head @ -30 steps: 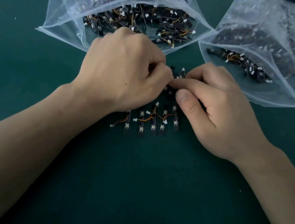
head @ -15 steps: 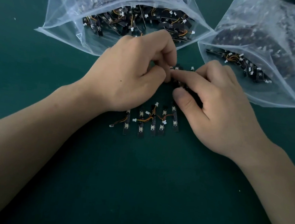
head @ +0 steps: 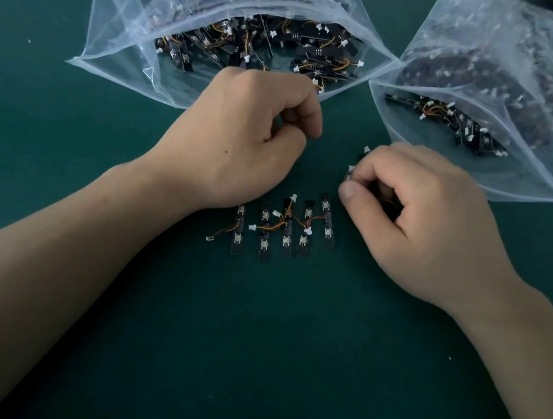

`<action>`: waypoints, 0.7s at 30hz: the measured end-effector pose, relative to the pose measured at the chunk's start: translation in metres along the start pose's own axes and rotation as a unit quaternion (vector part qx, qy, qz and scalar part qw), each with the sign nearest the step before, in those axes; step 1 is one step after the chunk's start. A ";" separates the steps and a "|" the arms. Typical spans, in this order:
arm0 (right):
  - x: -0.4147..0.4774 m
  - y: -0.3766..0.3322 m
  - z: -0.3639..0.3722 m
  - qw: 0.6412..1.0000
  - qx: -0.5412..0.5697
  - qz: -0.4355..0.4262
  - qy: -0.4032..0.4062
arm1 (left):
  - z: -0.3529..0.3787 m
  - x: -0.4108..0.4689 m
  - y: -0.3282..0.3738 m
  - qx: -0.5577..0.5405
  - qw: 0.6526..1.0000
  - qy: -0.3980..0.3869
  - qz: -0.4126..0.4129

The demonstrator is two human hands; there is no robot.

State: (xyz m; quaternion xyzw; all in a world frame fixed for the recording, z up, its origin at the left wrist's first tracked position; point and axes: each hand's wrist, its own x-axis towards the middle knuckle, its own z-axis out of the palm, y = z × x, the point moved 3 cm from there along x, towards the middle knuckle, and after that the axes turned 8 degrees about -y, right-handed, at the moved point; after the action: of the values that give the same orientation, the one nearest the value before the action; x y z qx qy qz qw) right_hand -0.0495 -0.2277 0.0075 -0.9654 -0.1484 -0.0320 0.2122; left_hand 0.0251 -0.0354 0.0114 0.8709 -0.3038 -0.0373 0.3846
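Black board [head: 361, 158] inside curled right hand [head: 418, 222]

The one head-worn wide-angle camera looks forward and steeply down from close above the row of circuit strips [head: 285, 229], which sits near mid-frame, with the left bag [head: 119, 64] and right bag [head: 530, 176] beyond it at the top edge.

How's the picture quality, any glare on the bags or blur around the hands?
Head view: dim, even light, soft shadows beside the left hand and right hand. Head view: milky sheen on the left bag and right bag veils deeper parts. Head view: row of boards on the green mat crisp; wired part pinched by the right hand slightly soft.
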 end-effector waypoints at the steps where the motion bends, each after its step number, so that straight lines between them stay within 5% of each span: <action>1: -0.001 -0.002 0.000 1.000 0.001 -0.005 -0.002 | 0.000 0.000 0.000 0.000 1.000 -0.001 0.000; 16: -0.004 -0.012 -0.007 0.994 -0.097 0.048 -0.020 | 0.000 0.000 -0.001 0.003 1.000 -0.004 -0.008; 21: -0.005 -0.008 -0.007 0.997 -0.051 0.051 -0.017 | 0.001 0.000 0.000 0.007 1.000 -0.020 -0.011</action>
State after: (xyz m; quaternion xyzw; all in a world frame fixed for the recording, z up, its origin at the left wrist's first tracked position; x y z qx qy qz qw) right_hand -0.0568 -0.2253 0.0162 -0.9816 -0.1004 -0.0119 0.1618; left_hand 0.0244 -0.0359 0.0109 0.8757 -0.3020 -0.0565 0.3724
